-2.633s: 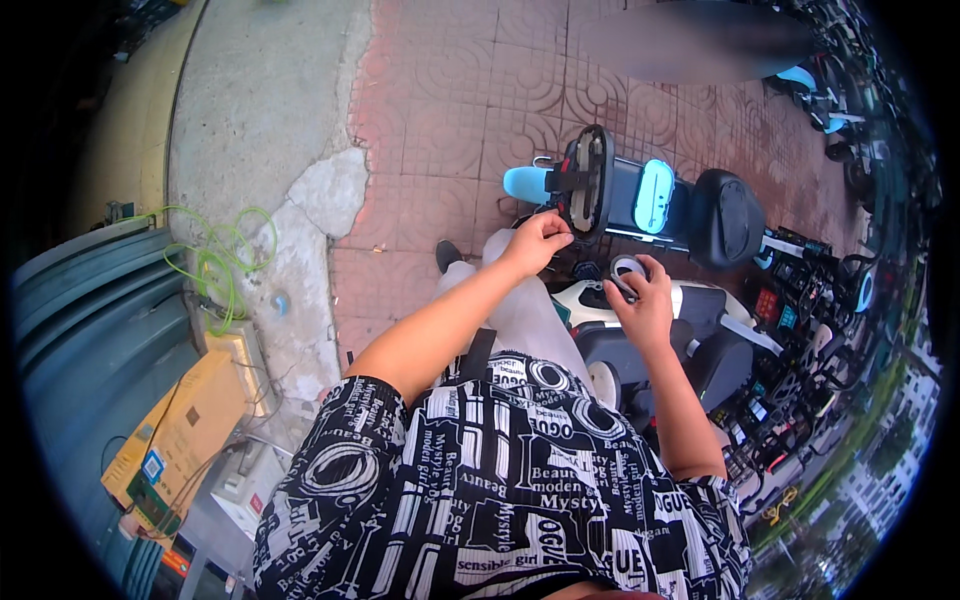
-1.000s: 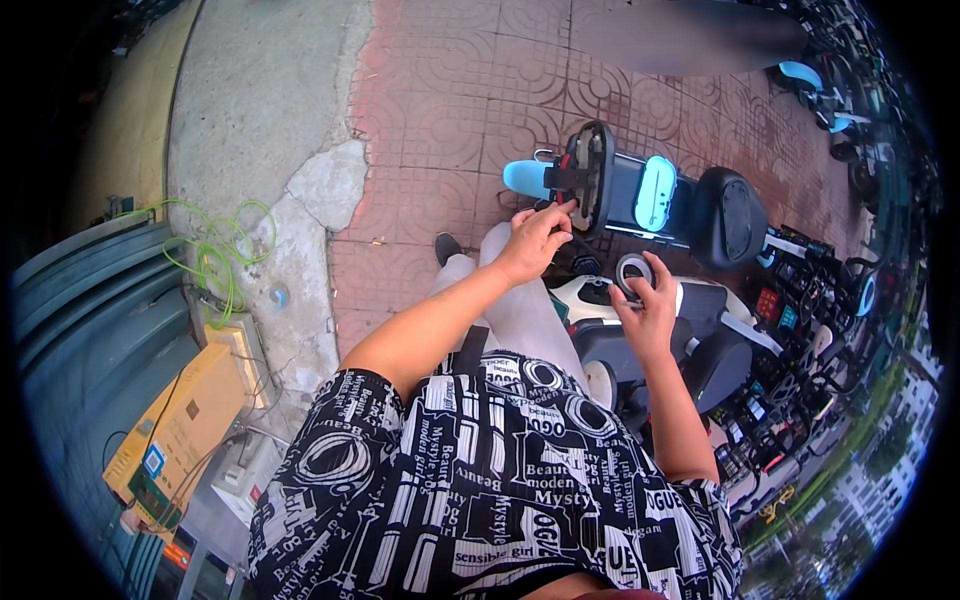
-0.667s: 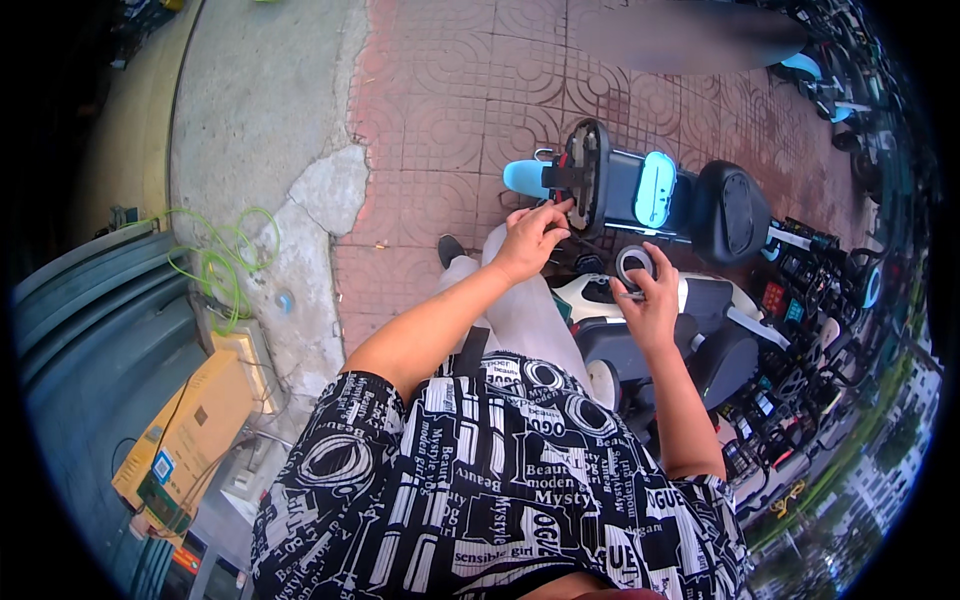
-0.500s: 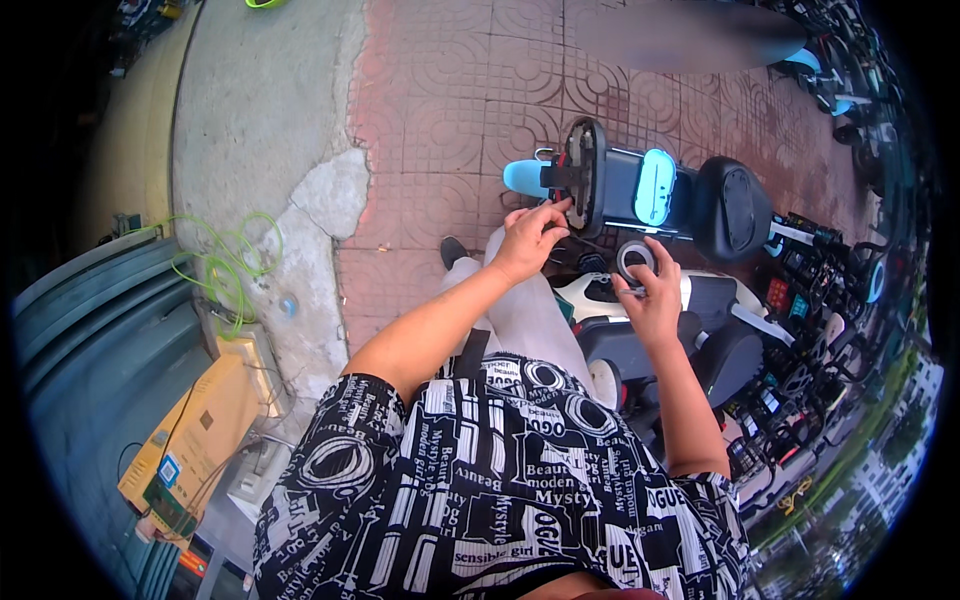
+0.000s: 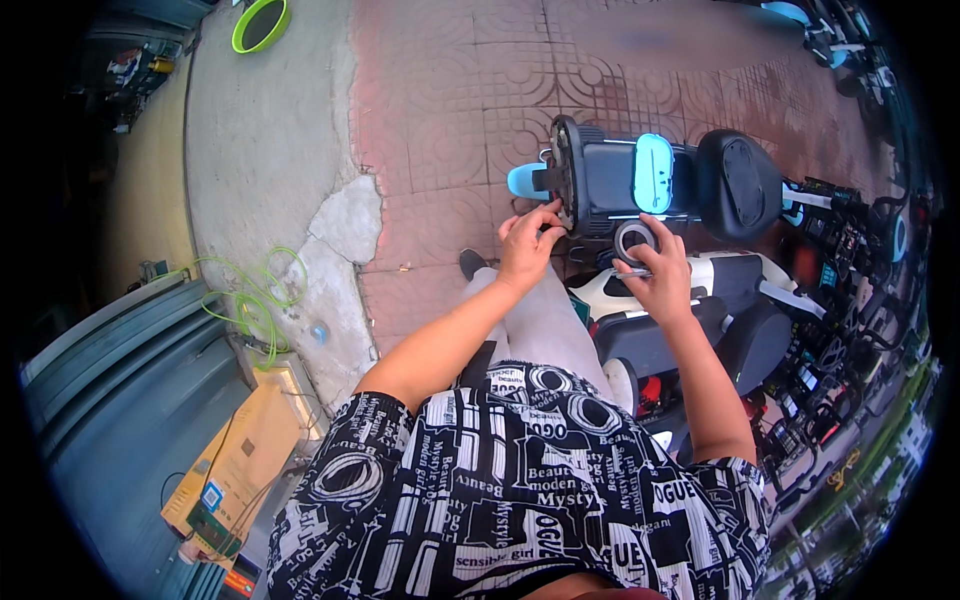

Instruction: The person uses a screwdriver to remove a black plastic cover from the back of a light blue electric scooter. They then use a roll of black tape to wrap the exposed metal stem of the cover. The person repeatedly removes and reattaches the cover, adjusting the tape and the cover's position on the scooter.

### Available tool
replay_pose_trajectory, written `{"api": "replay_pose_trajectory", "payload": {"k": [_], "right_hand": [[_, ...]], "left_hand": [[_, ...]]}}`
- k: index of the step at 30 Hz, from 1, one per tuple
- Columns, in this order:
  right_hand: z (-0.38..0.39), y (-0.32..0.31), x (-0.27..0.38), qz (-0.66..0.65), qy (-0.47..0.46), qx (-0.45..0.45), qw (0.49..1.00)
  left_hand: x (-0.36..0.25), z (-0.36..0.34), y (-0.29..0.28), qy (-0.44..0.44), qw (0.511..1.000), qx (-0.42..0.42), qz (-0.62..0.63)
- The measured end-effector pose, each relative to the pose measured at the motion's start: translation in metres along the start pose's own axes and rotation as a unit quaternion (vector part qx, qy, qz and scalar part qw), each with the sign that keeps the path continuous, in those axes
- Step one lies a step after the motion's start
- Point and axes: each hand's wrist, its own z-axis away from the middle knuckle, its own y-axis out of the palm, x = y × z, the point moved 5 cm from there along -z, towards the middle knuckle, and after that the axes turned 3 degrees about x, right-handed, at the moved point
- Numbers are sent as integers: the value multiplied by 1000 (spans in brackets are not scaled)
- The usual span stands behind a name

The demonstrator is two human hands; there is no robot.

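Observation:
My right hand (image 5: 660, 280) holds a dark roll of tape (image 5: 634, 242) with a grey inner ring between thumb and fingers. A slim greyish thing (image 5: 630, 273) also shows by its thumb; its kind is too small to tell. My left hand (image 5: 527, 245) is closed in a pinch at the near edge of the black end part (image 5: 565, 165) of an electric scooter. What its fingertips hold, if anything, is hidden. The scooter (image 5: 610, 170) has a dark body, a light blue oval panel (image 5: 654, 174), a blue fender (image 5: 525, 181) and a black seat (image 5: 738, 186).
A second, cream and dark scooter (image 5: 720, 275) stands close by my right forearm. More parked two-wheelers (image 5: 840, 270) crowd the right side. To the left are a green cable (image 5: 255, 310) on concrete, a yellow-tan box (image 5: 235, 465), and a green basin (image 5: 262, 25) farther off.
My view has shifted a little, bringing more of the green basin into sight. The left hand stays at the scooter's end part, and the right still holds the tape roll.

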Motion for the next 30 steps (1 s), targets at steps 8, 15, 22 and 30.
{"api": "replay_pose_trajectory", "payload": {"k": [8, 15, 22, 30], "right_hand": [[-14, -10, -11, -59, 6, 15, 998], [-19, -25, -22, -114, -16, -5, 993], [-24, -23, -27, -154, -18, -12, 988], [-37, -25, -24, -179, -38, -3, 983]], "left_hand": [[7, -4, 0, -25, 997, -12, 66], [-14, -4, -10, -46, 995, -24, 86], [-16, -12, -32, -114, 993, 9, 16], [-26, -15, -34, -131, 990, 40, 30]]}}
